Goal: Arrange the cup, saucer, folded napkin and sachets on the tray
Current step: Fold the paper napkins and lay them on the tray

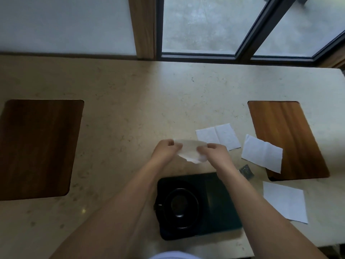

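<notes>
A white napkin (pixel 189 151) hangs above the counter between my two hands. My left hand (pixel 166 149) pinches its left end and my right hand (pixel 214 152) pinches its right end. Below my forearms lies the black tray (pixel 220 206). On its left half a black cup (pixel 179 202) stands on a black saucer (pixel 183 224). A dark sachet (pixel 246 171) lies on the counter just right of my right forearm, off the tray.
Three more white napkins lie on the beige stone counter (pixel 121 118): one (pixel 218 136) behind my right hand, one (pixel 261 154) overlapping the right wooden mat (pixel 287 139), one (pixel 285 201) right of the tray. A darker wooden mat (pixel 39 146) lies at the left. A window runs along the back.
</notes>
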